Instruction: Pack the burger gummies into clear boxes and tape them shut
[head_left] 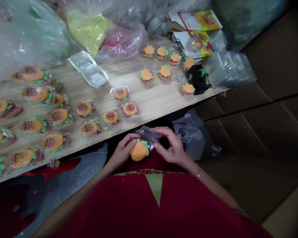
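Observation:
My left hand (122, 149) is closed around the left side of a toy burger (139, 151) with an orange bun and green leaf edges. It is held just off the table's front edge, in front of my body. Pinched by the fingers of my right hand (172, 147) is a clear plastic clamshell box (148, 134), its lid part tilted up beside the burger. Whether the burger sits inside the box's lower half, I cannot tell. On the table nearest my hands are packed burgers in clear boxes, one labelled burger box (130, 109) among them.
More boxed burgers (56, 142) fill the left of the wooden table (154, 99). An open clamshell (94, 75) lies behind them. Unlabelled burgers (146, 75), a black dispenser (198, 79) and stacked clear boxes (229, 69) stand right. Plastic bags (124, 41) line the back.

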The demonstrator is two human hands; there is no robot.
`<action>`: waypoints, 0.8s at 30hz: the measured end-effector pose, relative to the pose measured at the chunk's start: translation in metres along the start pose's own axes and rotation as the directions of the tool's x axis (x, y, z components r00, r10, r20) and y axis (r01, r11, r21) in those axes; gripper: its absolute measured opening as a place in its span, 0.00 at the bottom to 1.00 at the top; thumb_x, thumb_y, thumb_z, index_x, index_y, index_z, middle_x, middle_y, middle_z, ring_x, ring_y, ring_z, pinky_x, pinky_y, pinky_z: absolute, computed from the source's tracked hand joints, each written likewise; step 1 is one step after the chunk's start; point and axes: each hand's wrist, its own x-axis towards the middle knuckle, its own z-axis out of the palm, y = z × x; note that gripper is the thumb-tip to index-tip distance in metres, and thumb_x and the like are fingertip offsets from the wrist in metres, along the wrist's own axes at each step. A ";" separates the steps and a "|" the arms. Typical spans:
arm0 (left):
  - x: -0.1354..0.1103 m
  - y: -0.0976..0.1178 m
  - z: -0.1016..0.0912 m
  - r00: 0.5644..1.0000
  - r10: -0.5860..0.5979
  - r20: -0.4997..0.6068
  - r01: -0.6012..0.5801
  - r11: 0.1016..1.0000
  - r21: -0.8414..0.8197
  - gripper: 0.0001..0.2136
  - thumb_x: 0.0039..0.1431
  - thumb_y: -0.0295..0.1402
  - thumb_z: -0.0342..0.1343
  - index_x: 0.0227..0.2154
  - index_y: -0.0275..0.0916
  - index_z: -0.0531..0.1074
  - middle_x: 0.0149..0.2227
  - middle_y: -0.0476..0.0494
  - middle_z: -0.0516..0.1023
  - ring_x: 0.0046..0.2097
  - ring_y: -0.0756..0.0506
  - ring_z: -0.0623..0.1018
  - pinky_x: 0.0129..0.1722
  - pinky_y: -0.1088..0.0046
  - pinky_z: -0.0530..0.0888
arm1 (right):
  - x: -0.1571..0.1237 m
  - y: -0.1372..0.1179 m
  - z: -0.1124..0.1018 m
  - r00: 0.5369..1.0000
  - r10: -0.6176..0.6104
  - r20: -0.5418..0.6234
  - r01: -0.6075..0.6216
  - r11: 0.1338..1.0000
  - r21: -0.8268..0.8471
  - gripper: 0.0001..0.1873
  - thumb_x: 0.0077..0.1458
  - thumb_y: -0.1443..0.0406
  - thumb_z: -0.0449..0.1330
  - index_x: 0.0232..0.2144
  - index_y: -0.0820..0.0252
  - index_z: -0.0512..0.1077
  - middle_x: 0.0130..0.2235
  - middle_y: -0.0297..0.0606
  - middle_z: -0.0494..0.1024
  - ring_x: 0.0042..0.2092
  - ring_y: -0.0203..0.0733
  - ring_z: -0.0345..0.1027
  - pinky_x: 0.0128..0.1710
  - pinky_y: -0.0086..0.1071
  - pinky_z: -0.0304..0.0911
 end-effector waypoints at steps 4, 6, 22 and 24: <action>-0.003 0.001 0.002 0.999 -0.042 -0.012 0.040 0.993 -0.112 0.13 0.57 0.42 0.56 0.39 0.40 0.75 0.43 0.44 0.77 0.47 0.42 0.74 0.47 0.69 0.69 | -0.005 -0.006 0.004 0.950 -0.238 0.201 0.257 0.964 -0.072 0.24 0.54 0.63 0.62 0.54 0.55 0.64 0.50 0.45 0.74 0.53 0.48 0.67 0.51 0.47 0.67; -0.006 0.003 0.001 0.989 -0.142 0.041 0.148 0.950 -0.276 0.19 0.58 0.49 0.52 0.39 0.39 0.75 0.43 0.42 0.77 0.47 0.40 0.75 0.47 0.65 0.71 | -0.007 -0.002 0.007 0.916 -0.275 0.292 0.312 0.946 -0.086 0.24 0.55 0.62 0.62 0.54 0.56 0.64 0.51 0.46 0.74 0.55 0.48 0.65 0.51 0.47 0.67; -0.010 0.036 0.006 0.957 -0.224 0.185 0.263 0.939 -0.224 0.22 0.59 0.51 0.48 0.51 0.44 0.68 0.39 0.42 0.78 0.33 0.44 0.78 0.31 0.68 0.74 | 0.005 0.010 0.013 0.963 -0.182 0.196 0.203 0.975 -0.088 0.27 0.57 0.60 0.61 0.57 0.58 0.61 0.54 0.48 0.70 0.56 0.49 0.64 0.54 0.48 0.63; -0.014 0.039 -0.003 0.952 -0.187 0.241 0.167 0.981 0.098 0.24 0.58 0.51 0.50 0.51 0.42 0.70 0.38 0.42 0.79 0.32 0.44 0.77 0.33 0.67 0.74 | 0.002 0.011 0.011 0.992 -0.061 0.109 0.056 0.997 0.046 0.23 0.58 0.60 0.60 0.55 0.57 0.64 0.50 0.46 0.72 0.51 0.46 0.68 0.50 0.43 0.66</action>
